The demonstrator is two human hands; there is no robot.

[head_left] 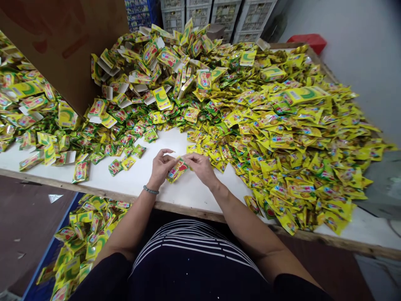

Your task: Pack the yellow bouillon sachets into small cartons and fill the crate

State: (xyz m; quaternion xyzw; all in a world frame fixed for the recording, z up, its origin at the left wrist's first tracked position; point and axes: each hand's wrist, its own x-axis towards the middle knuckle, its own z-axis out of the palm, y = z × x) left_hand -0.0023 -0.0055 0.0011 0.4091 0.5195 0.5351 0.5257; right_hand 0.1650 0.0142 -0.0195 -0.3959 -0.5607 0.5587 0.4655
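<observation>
A small yellow-and-green packet with red fruit printed on it is held over the white tabletop, close to the front edge. My left hand, with a beaded bracelet at the wrist, pinches its upper left side. From the right, the thumb and fingers of my right hand are closed at its upper right corner. Just left of my hands lie a few loose green packets and a yellow packet. A large heap of yellow packets spreads to the right of my right hand.
Small yellow cartons, several with flaps open, are piled at the back. A large cardboard box leans at upper left. Below the table's left edge, a blue crate holds filled cartons. Grey crates are stacked beyond the table.
</observation>
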